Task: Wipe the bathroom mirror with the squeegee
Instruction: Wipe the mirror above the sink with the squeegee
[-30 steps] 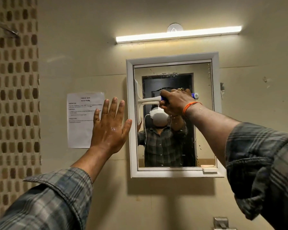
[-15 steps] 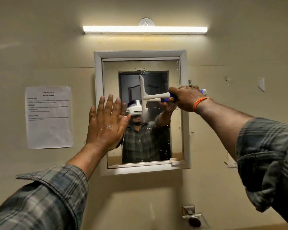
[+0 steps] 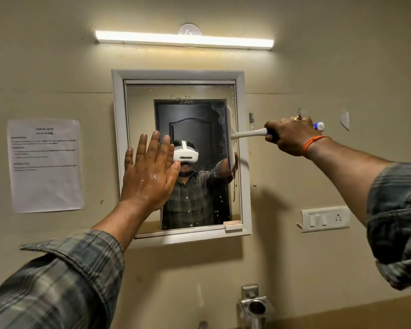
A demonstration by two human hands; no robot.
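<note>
Head view, left to right: a printed notice [image 3: 44, 165] is stuck to the wall, and just right of it the left hand [image 3: 150, 176] is raised flat in front of the mirror's [image 3: 138, 110] left edge, fingers [image 3: 155, 144] straight and close together, gripping nothing; its back glistens wet. Whether the palm actually touches the glass cannot be told from here. The mirror hangs in a pale frame under a strip light [image 3: 184, 40], with droplets and a streak of residue near the top and down the right side of the glass.

At the mirror's right edge the squeegee [image 3: 246, 134] stands with its blade upright against the glass, its white neck running sideways to a blue grip. The right hand [image 3: 291, 136] is wrapped firmly around that grip, fingers curled fully round it, an orange band [image 3: 314, 142] at the wrist. Further right sits a switch plate [image 3: 324, 219]; a tap [image 3: 255, 305] shows below.

The squeegee looks light and rigid, a plastic body with a soft rubber edge that needs even pressure to clear water. With wet hands the handle is likely slippery, so the textured blue grip is the sensible hold, close enough to the neck to keep the blade flat. The glass is fragile: firm, not forceful.
</note>
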